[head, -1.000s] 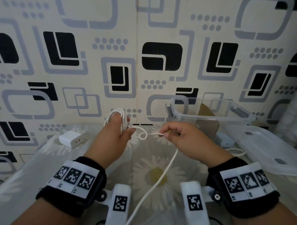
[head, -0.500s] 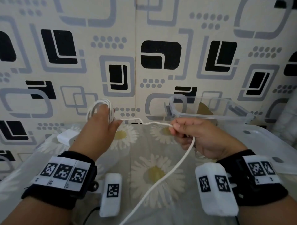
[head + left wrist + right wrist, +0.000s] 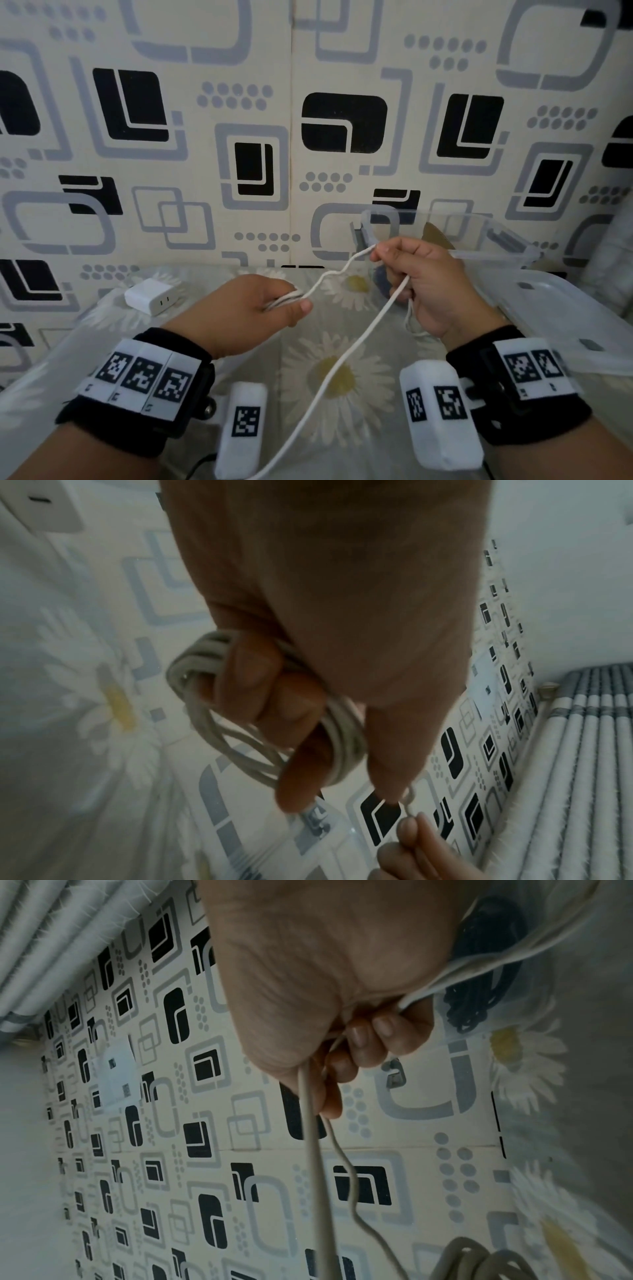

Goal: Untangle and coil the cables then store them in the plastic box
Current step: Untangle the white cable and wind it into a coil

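My left hand (image 3: 274, 305) grips a small coil of white cable (image 3: 222, 723) wound round its fingers. From the coil the white cable (image 3: 329, 274) runs up and right to my right hand (image 3: 407, 270), which pinches it between thumb and fingers just in front of the clear plastic box (image 3: 493, 240). Past my right hand the cable (image 3: 342, 356) hangs down toward the bottom of the head view. In the right wrist view the cable (image 3: 310, 1123) leaves my curled fingers (image 3: 363, 1039) and the coil (image 3: 479, 1259) shows at the bottom.
A white charger block (image 3: 152, 298) lies on the daisy-print cloth at left. The clear box lid (image 3: 582, 308) lies at right beside the box. A black cable bundle (image 3: 486, 969) shows in the right wrist view. A patterned wall stands close behind.
My left hand has dropped and turned over with the coil, moving right. My right hand has risen toward the box rim, pulling the cable between the hands straighter.
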Available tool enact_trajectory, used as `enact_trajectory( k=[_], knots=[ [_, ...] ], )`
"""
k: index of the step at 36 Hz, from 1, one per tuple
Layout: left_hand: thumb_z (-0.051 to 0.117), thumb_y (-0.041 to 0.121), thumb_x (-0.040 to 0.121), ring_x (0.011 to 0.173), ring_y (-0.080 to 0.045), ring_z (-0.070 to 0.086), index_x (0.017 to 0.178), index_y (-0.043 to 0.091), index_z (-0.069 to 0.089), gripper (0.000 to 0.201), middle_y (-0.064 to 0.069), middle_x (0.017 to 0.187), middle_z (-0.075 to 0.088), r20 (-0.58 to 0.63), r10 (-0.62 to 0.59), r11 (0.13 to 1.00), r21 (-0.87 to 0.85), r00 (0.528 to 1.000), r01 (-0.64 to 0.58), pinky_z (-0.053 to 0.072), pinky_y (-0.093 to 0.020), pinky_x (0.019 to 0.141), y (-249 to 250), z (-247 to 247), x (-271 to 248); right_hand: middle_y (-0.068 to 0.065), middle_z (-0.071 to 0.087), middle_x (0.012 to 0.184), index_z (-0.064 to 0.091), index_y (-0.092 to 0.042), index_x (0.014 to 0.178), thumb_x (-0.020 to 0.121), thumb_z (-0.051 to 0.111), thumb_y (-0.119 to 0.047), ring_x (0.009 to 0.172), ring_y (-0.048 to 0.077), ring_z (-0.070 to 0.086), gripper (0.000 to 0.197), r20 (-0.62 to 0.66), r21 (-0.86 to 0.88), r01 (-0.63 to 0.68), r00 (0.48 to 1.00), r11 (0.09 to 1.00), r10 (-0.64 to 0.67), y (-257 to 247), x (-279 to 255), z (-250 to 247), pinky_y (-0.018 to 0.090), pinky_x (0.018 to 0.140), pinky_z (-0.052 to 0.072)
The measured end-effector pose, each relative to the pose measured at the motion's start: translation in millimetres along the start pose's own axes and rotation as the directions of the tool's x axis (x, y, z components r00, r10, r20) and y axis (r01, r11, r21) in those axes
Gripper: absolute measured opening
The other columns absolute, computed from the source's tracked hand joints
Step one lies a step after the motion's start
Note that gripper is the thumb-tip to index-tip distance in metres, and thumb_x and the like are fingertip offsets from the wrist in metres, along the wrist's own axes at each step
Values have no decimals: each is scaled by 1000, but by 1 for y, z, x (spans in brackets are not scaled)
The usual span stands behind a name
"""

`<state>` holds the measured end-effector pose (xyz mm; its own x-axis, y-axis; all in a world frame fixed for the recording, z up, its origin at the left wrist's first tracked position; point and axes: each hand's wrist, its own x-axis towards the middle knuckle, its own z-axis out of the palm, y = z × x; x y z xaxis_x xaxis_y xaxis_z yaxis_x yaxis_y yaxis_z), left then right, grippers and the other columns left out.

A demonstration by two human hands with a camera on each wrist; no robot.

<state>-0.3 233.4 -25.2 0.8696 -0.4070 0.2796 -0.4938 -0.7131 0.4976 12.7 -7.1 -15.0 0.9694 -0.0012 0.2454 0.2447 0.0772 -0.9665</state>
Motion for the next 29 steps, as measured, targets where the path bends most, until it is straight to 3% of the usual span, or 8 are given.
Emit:
enact_trajectory(
  k=[3, 5, 8, 12, 15, 22, 25, 29],
  knots=[
    [55, 41, 94, 51, 3, 50, 66, 19, 66, 37, 19, 50, 52, -11, 43, 988, -145, 999, -44, 35, -9, 57, 5, 0, -2, -6, 36, 48, 67, -3, 80, 92, 57, -12, 44, 7, 27, 18, -14, -10, -22, 1000, 1000, 22, 1, 0, 0, 21, 42, 21],
    [59, 50, 88, 45, -2, 43, 62, 18, 64, 42, 12, 47, 47, -28, 52, 952, -302, 998, -58, 34, -10, 52, 6, 1, -3, -8, 38, 47, 67, -3, 82, 92, 58, -12, 44, 6, 27, 16, -13, -12, -44, 999, 999, 44, 1, 1, 0, 20, 41, 20],
    [56, 55, 76, 43, -9, 30, 60, 14, 61, 45, 6, 47, 35, -35, 23, 815, -578, 999, -39, 31, -15, 46, 4, 0, -3, -5, 41, 51, 65, -9, 82, 89, 61, -11, 44, 6, 28, 7, 8, -2, -84, 996, 996, 84, 2, 2, 1, 17, 38, 19],
    [56, 50, 76, 42, -14, 19, 60, 11, 57, 42, 0, 46, 24, -41, 6, 631, -775, 999, -36, 20, -22, 44, 5, -1, -2, -3, 42, 55, 63, -17, 72, 88, 65, -11, 47, 7, 31, 17, 48, -100, -94, 994, 990, 100, 9, 1, 3, 16, 38, 21],
    [56, 49, 76, 41, -12, 18, 58, 13, 57, 41, 3, 42, 24, -38, -7, 517, -855, 999, -29, 15, -31, 49, 5, 0, -1, -4, 48, 55, 63, -22, 67, 89, 66, -16, 48, 6, 38, 23, 80, -213, -72, 993, 974, 90, 14, -2, 10, 17, 39, 27],
    [50, 45, 85, 33, -5, 22, 57, 15, 55, 40, 10, 39, 25, 13, -39, 276, -961, 999, 23, 27, -26, 50, 2, -1, 2, -2, 59, 65, 67, -17, 80, 89, 65, -21, 52, 7, 46, 10, 192, -301, -27, 977, 953, 88, 19, -4, 18, 24, 53, 35],
    [46, 43, 90, 32, -5, 21, 58, 15, 54, 43, 10, 39, 24, 26, -74, 248, -968, 997, 44, 31, -24, 49, 3, -2, 4, -4, 61, 68, 71, -12, 85, 90, 65, -20, 55, 10, 47, 12, 246, -313, 2, 966, 950, 79, 20, -6, 20, 23, 56, 38],
    [42, 40, 92, 33, -6, 20, 59, 13, 52, 44, 8, 40, 23, 15, -146, 241, -969, 989, 50, 33, -24, 48, 4, -4, 6, 3, 66, 81, 71, -21, 88, 91, 63, -20, 59, 11, 52, 9, 291, -278, -29, 950, 960, 113, 21, -7, 19, 26, 61, 46]
  ],
)
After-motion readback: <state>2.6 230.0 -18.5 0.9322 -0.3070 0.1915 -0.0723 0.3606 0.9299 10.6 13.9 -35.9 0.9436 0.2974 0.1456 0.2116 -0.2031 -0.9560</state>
